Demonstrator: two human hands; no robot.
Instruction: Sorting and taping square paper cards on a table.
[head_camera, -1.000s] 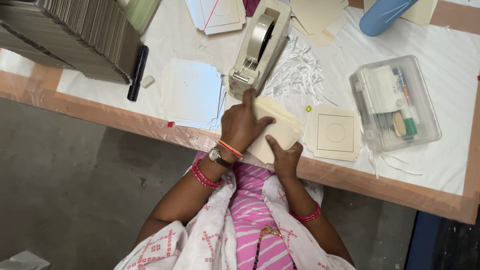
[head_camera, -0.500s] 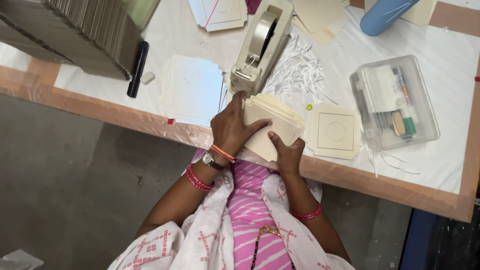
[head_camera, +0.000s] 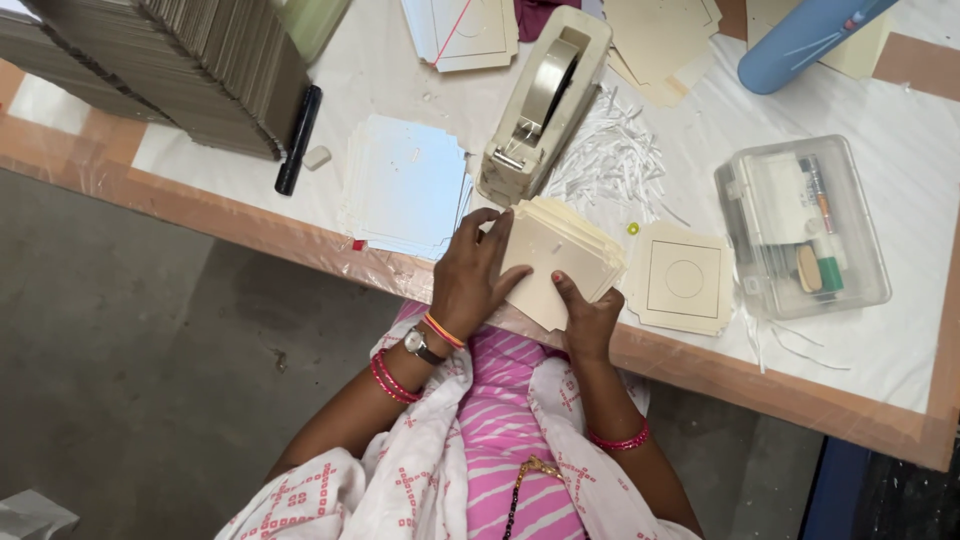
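Both of my hands hold a stack of cream cardboard sheets (head_camera: 560, 255) at the table's near edge. My left hand (head_camera: 470, 280) grips the stack's left side with the thumb on top. At the stack's lower right corner my right hand (head_camera: 588, 318) pinches it, thumb on the top sheet. Just beyond the stack stands a beige tape dispenser (head_camera: 540, 105). To its left a pile of white sheets (head_camera: 405, 185) lies flat, and to its right a cream card with a drawn square and circle (head_camera: 683, 278).
A clear plastic box of small stationery (head_camera: 800, 228) sits at the right. White paper shreds (head_camera: 612, 160) lie by the dispenser. A big stack of grey boards (head_camera: 170, 60), a black marker (head_camera: 298, 138) and an eraser (head_camera: 317, 157) occupy the far left. A blue cylinder (head_camera: 800, 40) lies top right.
The cream stack has shifted slightly up and left between my hands, closer to the tape dispenser. My left hand's fingers have slid along the stack's left edge.
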